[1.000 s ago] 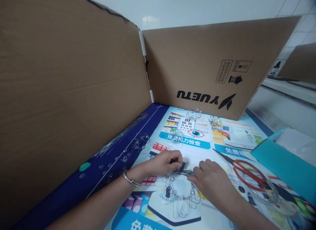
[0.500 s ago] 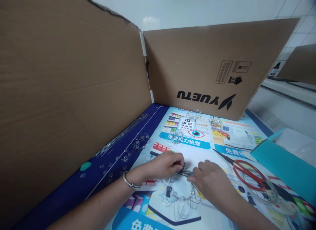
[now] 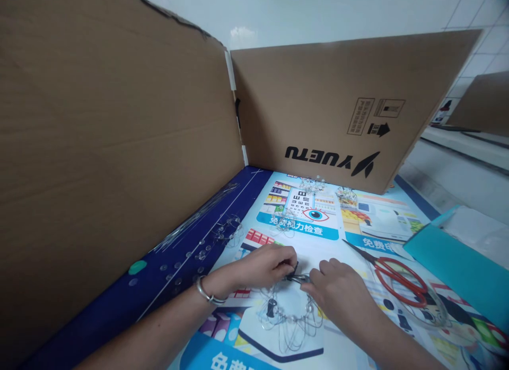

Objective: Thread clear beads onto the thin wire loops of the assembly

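A ring of thin silvery wire with clear beads and long wire loops hangs between my hands above the printed sheet. My left hand, with a silver bangle at the wrist, is closed in a pinch on the ring's upper left end. Across from it, my right hand has its fingers curled round the upper right end. Where the fingertips nearly meet, a short dark and shiny metallic piece bridges the gap; its kind is unclear. A small dark patch shows at the ring's left side.
Red-handled scissors lie right of my right hand, beside a teal box. Other beaded wire pieces lie further back. Loose clear beads and straight wires lie at left. Cardboard panels stand behind and left.
Both hands keep their grip in nearly the same place. My right hand and the beaded wire ring have shifted very slightly to the left.
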`<state>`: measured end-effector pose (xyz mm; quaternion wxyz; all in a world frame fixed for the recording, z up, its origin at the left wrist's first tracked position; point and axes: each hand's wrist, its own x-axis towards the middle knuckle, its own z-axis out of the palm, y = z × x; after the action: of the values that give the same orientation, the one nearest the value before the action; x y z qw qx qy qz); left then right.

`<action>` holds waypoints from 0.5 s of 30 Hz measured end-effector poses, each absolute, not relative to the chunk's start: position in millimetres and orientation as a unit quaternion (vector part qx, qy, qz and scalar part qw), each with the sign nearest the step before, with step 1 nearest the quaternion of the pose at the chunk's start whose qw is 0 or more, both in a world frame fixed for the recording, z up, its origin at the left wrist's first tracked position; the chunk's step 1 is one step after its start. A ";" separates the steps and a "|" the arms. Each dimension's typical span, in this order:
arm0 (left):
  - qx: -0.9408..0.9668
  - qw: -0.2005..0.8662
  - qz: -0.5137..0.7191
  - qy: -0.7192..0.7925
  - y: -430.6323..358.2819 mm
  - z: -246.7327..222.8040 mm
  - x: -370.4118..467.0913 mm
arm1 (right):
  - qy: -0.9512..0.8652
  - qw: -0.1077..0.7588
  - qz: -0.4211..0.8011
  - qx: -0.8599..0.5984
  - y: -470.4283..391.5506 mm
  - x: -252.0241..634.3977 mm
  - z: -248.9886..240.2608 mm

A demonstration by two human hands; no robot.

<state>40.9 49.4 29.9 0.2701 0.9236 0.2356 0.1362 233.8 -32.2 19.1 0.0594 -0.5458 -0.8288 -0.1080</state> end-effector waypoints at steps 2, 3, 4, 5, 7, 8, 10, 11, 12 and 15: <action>0.918 0.285 0.136 0.240 50.3 29.8 40.3 | -0.830 0.059 -0.103 -0.545 -32.0 234.8 19.1; 0.916 0.291 0.136 0.241 50.6 29.9 40.1 | -0.830 0.059 -0.103 -0.545 -32.0 235.2 19.1; 0.915 0.295 0.136 0.241 50.8 29.9 40.0 | -0.831 0.060 -0.103 -0.544 -31.9 235.7 19.1; 0.914 0.299 0.135 0.240 51.0 29.9 39.9 | -0.831 0.060 -0.103 -0.543 -31.9 236.2 19.2; 0.913 0.303 0.134 0.237 51.3 29.8 39.8 | -0.833 0.060 -0.101 -0.540 -31.8 236.9 19.7; 0.913 0.304 0.134 0.236 51.4 29.7 39.8 | -0.835 0.061 -0.100 -0.537 -31.7 237.1 20.1; 0.913 0.305 0.135 0.234 51.5 29.4 39.8 | -0.838 0.061 -0.100 -0.533 -31.3 236.9 21.2; 0.914 0.305 0.136 0.232 51.5 29.4 39.9 | -0.839 0.061 -0.102 -0.531 -31.2 236.4 21.7; 0.915 0.303 0.136 0.231 51.4 29.4 40.0 | -0.840 0.061 -0.105 -0.529 -31.0 235.8 22.1; 0.918 0.293 0.135 0.229 50.5 30.2 40.5 | -0.840 0.062 -0.114 -0.526 -31.4 233.8 23.0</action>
<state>40.5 50.5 30.2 0.2929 0.9185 0.2292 0.1345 233.8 -31.4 23.0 0.0622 -0.5262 -0.8404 -0.1142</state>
